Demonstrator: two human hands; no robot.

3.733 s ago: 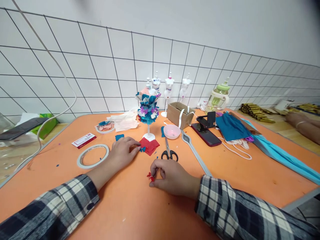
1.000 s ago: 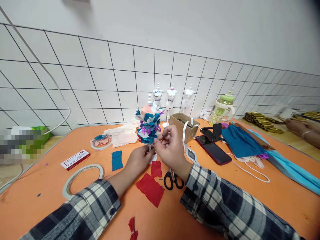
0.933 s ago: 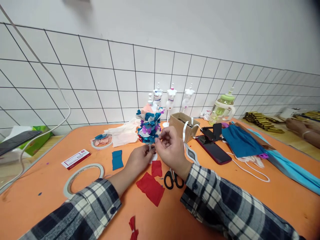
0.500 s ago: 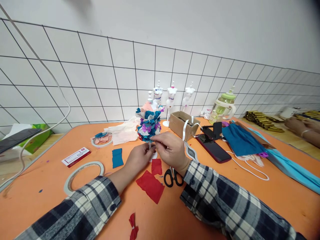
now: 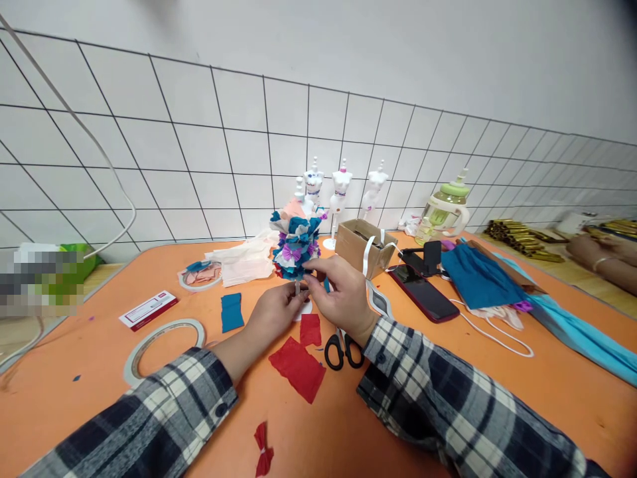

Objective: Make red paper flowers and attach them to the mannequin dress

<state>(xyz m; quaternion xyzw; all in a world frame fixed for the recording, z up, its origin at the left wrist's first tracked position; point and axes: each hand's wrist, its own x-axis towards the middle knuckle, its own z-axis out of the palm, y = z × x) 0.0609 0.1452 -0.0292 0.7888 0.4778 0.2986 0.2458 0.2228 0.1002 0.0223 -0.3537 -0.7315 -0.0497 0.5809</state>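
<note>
A small white dress-form mannequin stands in front of me, wearing a ruffled dress of blue, white and purple crepe paper with some red low on its left. Below the skirt, my left hand is closed around the mannequin's thin stand, just above its round white base. My right hand is at the skirt's lower right edge, thumb and forefinger curled in a loose pinch on the hem. Two red crepe pieces lie in front of the base, beside black-handled scissors.
Behind stand several more mannequins and a cardboard box. A phone, blue cloth and green-lidded bottle lie or stand right. Tape roll, small box and blue piece are left; a red bow lies near. Another person's arm shows far right.
My right thumb and forefinger have loosened from a tight pinch and parted slightly at the hem. My left hand stays on the stand. The view has shifted slightly.
</note>
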